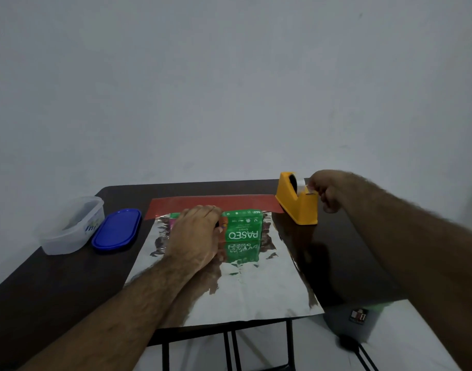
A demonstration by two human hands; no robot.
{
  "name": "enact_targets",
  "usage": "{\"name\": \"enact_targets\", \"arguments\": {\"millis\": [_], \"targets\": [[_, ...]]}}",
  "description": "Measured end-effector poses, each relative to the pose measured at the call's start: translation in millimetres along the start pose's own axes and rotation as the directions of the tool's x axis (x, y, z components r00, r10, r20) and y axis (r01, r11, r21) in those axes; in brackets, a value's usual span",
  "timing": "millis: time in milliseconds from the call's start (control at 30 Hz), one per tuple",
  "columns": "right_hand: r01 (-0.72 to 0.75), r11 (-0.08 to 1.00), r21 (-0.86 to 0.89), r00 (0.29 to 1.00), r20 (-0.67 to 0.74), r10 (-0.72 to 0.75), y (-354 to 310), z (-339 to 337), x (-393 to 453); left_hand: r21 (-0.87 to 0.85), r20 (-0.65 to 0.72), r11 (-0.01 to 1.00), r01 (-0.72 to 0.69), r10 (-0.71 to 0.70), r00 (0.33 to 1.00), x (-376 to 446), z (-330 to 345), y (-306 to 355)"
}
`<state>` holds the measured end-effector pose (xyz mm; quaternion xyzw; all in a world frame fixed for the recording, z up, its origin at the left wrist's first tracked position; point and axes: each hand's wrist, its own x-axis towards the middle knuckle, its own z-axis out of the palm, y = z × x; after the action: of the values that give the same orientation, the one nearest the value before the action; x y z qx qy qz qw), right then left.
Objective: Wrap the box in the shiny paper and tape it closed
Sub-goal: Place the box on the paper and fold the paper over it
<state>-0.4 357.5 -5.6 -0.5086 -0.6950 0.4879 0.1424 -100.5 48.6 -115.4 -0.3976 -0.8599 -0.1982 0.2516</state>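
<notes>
A green box [242, 226] printed PASEO lies on a sheet of shiny silver paper [245, 287] spread over the dark table [55, 277]. The paper's far edge is folded up and shows its red back [216, 203]. My left hand [196, 236] lies over the left part of the box, its fingers curled over the top. My right hand [327, 190] is at the yellow tape dispenser [296, 203] to the right of the box and pinches the tape end at the cutter.
A clear plastic tub [71, 226] and its blue lid [117, 228] sit at the table's left. The near edge of the paper hangs over the table's front edge. A grey object [358, 317] lies on the white surface below right.
</notes>
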Motion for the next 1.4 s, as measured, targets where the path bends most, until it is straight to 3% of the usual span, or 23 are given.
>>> {"name": "enact_targets", "arguments": {"millis": [267,567,933,1033,1100,1200,1400], "targets": [[-0.028,0.978,0.206,0.999,0.031,0.022,2.8,-5.1,-20.6,-0.003,-0.008,1.000,0.009,-0.009,1.000,-0.1,-3.6,2.1],[-0.049,0.967,0.251,0.999,0.034,0.042,41.8,-4.5,-26.8,0.003,0.001,1.000,0.030,-0.030,1.000,-1.0,-6.3,4.9],[0.058,0.901,0.430,0.994,-0.111,-0.011,74.0,23.5,6.8,-0.001,0.017,1.000,0.020,-0.020,1.000,-2.1,-5.9,3.7],[0.064,0.941,0.333,0.987,-0.160,-0.011,77.4,27.1,3.0,-0.003,0.020,1.000,0.021,-0.021,1.000,-1.7,-5.0,3.1],[0.092,0.950,0.298,0.979,-0.200,-0.033,80.9,30.0,-0.7,-0.002,0.022,1.000,0.020,-0.020,1.000,-1.4,-4.0,2.7],[0.159,0.902,0.402,0.976,-0.204,-0.081,80.9,33.6,-13.4,0.006,0.036,1.000,0.025,-0.026,0.999,-1.1,-2.9,1.5],[0.384,0.762,0.522,0.923,-0.181,-0.340,72.3,51.8,-47.9,0.020,0.055,1.000,-0.010,0.009,0.998,3.6,-11.3,3.0]]}}
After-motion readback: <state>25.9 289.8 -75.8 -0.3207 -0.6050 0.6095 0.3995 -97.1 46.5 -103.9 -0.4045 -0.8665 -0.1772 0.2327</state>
